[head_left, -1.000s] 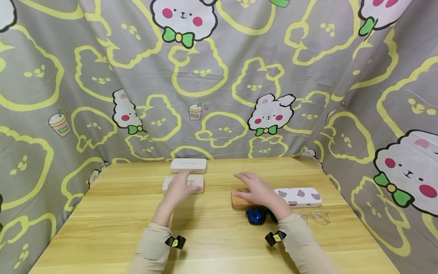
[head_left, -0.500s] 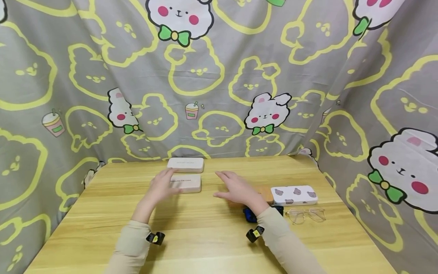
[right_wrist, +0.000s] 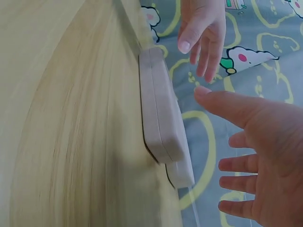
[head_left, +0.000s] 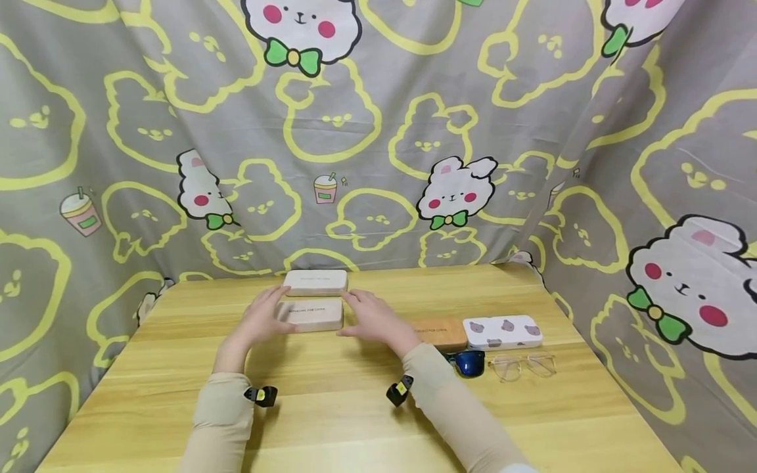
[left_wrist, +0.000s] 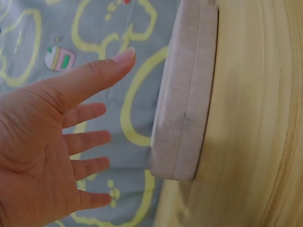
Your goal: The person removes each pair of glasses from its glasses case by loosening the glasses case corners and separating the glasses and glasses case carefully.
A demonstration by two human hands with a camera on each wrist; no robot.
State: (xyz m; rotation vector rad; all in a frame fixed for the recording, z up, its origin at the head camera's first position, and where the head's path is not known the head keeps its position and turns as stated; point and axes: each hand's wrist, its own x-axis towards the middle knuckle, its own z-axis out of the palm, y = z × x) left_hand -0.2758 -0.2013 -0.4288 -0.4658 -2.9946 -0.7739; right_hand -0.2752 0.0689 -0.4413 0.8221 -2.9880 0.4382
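Observation:
A pale pinkish-beige glasses case [head_left: 313, 315] with small dark lettering lies closed on the table, between the two hands. My left hand [head_left: 260, 318] is at its left end with the fingers spread; in the left wrist view the thumb and fingers [left_wrist: 90, 142] hold nothing. At the case's right end is my right hand [head_left: 375, 320], its fingers extended. The right wrist view shows that hand [right_wrist: 265, 156] apart from the case [right_wrist: 158, 104]. Just behind lies a second, whiter glasses case [head_left: 316, 281].
On the right lie an orange-brown glasses case [head_left: 440, 333], a white case with bear prints [head_left: 503, 332], dark sunglasses with blue lenses [head_left: 470, 363] and clear thin-framed glasses [head_left: 523, 368]. A patterned curtain [head_left: 355, 144] hangs along the table's back edge.
My right hand has moved left, from over the orange-brown case to the beige case's right end. My left hand has shifted left to the beige case's left end, uncovering its top.

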